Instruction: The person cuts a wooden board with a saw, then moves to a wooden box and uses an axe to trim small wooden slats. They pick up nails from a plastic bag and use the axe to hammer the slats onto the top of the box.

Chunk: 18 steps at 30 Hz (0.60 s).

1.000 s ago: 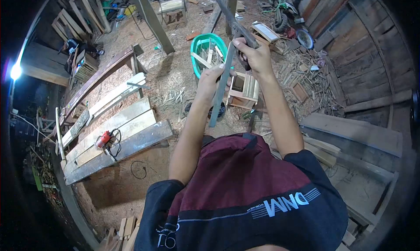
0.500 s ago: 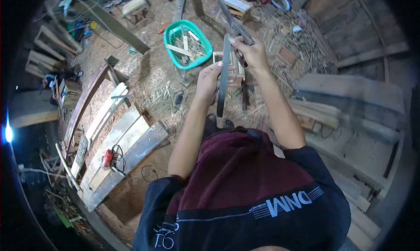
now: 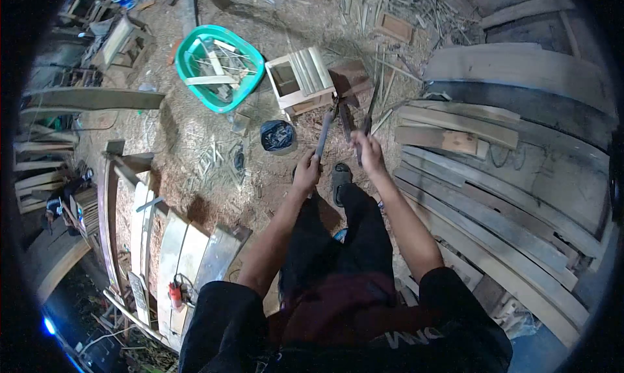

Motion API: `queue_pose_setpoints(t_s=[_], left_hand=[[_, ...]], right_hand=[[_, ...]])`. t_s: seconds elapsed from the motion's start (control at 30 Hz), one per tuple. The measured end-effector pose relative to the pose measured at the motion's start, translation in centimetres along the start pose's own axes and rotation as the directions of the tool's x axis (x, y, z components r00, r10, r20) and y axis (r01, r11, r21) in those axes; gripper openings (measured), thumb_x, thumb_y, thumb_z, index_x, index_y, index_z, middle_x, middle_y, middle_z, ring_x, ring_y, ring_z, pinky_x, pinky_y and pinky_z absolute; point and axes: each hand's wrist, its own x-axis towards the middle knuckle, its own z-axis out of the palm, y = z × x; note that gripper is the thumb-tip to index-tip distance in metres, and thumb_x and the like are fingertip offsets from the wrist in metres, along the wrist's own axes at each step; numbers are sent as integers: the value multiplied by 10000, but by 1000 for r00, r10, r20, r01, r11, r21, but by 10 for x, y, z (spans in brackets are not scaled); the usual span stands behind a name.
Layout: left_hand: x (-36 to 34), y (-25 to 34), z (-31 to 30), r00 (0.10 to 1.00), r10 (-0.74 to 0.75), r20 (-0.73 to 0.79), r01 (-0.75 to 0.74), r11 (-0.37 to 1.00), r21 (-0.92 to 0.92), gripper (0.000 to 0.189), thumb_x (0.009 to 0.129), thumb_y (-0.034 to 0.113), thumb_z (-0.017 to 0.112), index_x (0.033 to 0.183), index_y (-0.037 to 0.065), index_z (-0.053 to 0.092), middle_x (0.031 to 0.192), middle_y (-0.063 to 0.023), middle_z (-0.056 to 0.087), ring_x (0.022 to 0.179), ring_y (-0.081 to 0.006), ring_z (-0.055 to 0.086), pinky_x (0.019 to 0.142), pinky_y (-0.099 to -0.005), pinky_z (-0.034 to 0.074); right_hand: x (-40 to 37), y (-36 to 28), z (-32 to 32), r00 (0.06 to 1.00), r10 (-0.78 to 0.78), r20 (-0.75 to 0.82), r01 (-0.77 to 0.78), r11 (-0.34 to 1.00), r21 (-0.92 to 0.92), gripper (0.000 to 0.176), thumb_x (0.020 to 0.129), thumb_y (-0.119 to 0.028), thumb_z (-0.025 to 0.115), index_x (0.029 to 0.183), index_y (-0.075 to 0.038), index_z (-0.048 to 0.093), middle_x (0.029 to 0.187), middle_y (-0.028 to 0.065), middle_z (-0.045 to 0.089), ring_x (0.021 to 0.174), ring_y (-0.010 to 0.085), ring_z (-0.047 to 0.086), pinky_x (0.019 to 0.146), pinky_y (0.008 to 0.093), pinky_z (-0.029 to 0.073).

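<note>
My left hand is closed around a long, narrow grey bar that points up and away from me. My right hand grips a long, dark blade-like tool, its thin end pointing away from me; its exact kind is hard to make out. The two hands are apart, held above the floor in front of my legs. Just beyond them stands a small slatted wooden stool. A dark upright piece shows between the two held tools, by the stool's near corner.
A green basin of wood scraps lies left of the stool, near a container lined with black plastic. Long planks are stacked on my right. A red power tool sits on boards at left. Shavings cover the floor.
My hands have moved apart and down. The bar and the dark tool, close together before, are now separated. The view has shifted, showing the stool and my legs more fully.
</note>
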Motion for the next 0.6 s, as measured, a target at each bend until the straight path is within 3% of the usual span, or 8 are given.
queue_pose_setpoints(t_s=[0.03,0.07,0.13,0.17,0.23,0.3,0.4,0.6], left_hand=[[20,-41,4,998,-53,-19,50,990,-128,201,1032,225,483,1083,49,567,680,-18,557,495,-101,488,459,-281,414],[41,-67,8,998,-66,-16,66,997,-39,195,1031,213,481,1075,43,567,680,-21,556,503,-99,492,464,-280,415],[83,-126,11,995,-94,-20,96,985,141,185,1029,189,477,1059,30,566,682,-26,555,519,-94,501,474,-276,417],[94,-130,25,995,-22,-98,27,998,50,242,1025,167,480,1172,-3,569,696,-41,566,542,-103,514,505,-282,436],[136,-162,27,995,49,-87,-38,991,126,215,1030,180,480,1150,17,553,717,-18,556,538,-95,498,498,-262,416],[186,-206,19,976,217,-23,-203,943,264,252,1037,185,474,1226,30,537,728,1,542,549,-81,481,502,-242,394],[255,-231,7,951,309,-12,-290,904,313,348,1031,179,480,1335,10,499,740,-38,548,668,-106,534,613,-252,435],[320,-171,7,954,279,108,-273,960,-68,339,1043,184,468,1347,39,506,742,29,464,639,-57,416,547,-214,355]], right_hand=[[-3,25,-8,999,36,26,-33,991,-127,396,1005,-405,508,880,-48,622,761,14,609,635,111,512,587,293,411],[3,48,-16,996,69,52,-54,966,-255,369,1007,-378,511,881,-48,619,763,20,602,651,110,525,598,292,415],[36,163,-35,988,149,31,-126,916,-380,490,957,-467,562,994,15,640,806,133,641,783,276,626,774,388,473],[50,207,-38,996,-80,29,85,908,-410,308,968,-299,588,868,-7,589,723,50,575,693,173,560,659,355,449],[101,320,-59,993,-115,23,108,823,-558,300,944,-286,605,879,6,586,721,80,580,695,187,563,664,368,451],[147,355,-72,997,8,72,42,747,-664,298,897,-279,628,897,18,599,760,164,630,737,258,628,689,395,478],[220,420,-80,969,-240,60,191,570,-799,327,888,-312,630,906,14,609,819,228,654,805,360,655,717,442,496],[302,460,-90,971,-102,218,240,451,-860,482,884,-407,627,1041,49,626,1011,295,640,958,469,609,841,499,490]])
